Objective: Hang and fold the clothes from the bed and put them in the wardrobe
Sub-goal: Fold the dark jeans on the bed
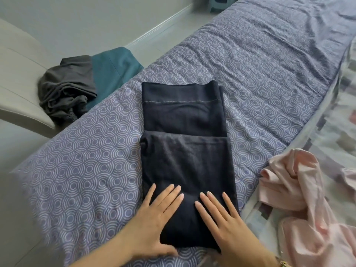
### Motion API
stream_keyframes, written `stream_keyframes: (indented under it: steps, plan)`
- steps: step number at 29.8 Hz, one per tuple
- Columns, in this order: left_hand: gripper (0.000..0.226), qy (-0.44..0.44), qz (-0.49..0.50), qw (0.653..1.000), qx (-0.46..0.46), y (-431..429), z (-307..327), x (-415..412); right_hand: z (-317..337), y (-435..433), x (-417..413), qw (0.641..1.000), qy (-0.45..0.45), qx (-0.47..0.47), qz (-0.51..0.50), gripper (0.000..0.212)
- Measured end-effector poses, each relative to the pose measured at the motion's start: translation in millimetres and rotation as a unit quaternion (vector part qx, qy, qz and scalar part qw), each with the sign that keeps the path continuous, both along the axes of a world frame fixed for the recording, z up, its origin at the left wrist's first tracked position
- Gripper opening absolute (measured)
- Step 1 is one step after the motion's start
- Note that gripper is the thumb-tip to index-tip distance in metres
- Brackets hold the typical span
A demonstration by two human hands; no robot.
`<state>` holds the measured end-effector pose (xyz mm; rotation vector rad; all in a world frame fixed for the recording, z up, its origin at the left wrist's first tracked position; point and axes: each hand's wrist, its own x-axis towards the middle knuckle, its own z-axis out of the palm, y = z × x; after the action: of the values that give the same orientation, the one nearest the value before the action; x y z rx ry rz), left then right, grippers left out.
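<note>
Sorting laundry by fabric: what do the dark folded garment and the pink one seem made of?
The dark folded garment: likely denim, matte navy, pale stitched hem line. The pink garment: perhaps thin jersey or satin, faint sheen, limp soft folds.

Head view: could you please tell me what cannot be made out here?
Folded dark garment: near end hidden under left hand and right hand, head view.
Pink garment: cut off by right and bottom edges.
Grey garment: crumpled, type unclear.
Wardrobe: out of frame.
</note>
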<state>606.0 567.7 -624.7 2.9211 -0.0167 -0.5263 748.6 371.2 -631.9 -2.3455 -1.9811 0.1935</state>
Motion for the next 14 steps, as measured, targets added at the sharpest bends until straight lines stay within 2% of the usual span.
stream_keyframes:
  steps: [4,6,7,8,9,11,12,13,14]
  plan:
    - [0.122,0.076,0.020,0.997,-0.018,4,8,11,22,27,-5,0.994,0.003,-0.101,-0.037,0.053]
    - [0.121,0.038,0.054,0.992,-0.107,8,13,18,48,48,12,0.981,0.076,-0.175,-0.042,0.048]
    - [0.118,0.030,0.106,0.974,-0.198,14,14,19,59,56,25,0.974,0.113,-0.188,-0.053,0.045]
    - [0.111,0.047,0.164,0.938,-0.302,22,22,22,68,64,41,0.965,0.165,-0.190,-0.077,0.043]
    - [0.101,0.061,0.222,0.888,-0.398,31,32,25,76,70,55,0.949,0.224,-0.193,-0.106,0.041]
    - [0.088,0.073,0.270,0.800,-0.531,55,57,17,94,78,73,0.898,0.361,-0.184,-0.170,0.035]
    - [0.091,0.062,0.268,0.773,-0.572,64,71,12,103,81,79,0.861,0.436,-0.174,-0.196,0.036]
    - [0.095,0.062,0.257,0.770,-0.581,70,81,8,110,82,84,0.823,0.495,-0.168,-0.222,0.040]
    - [0.098,0.060,0.243,0.788,-0.563,70,90,7,117,82,87,0.794,0.532,-0.170,-0.239,0.043]
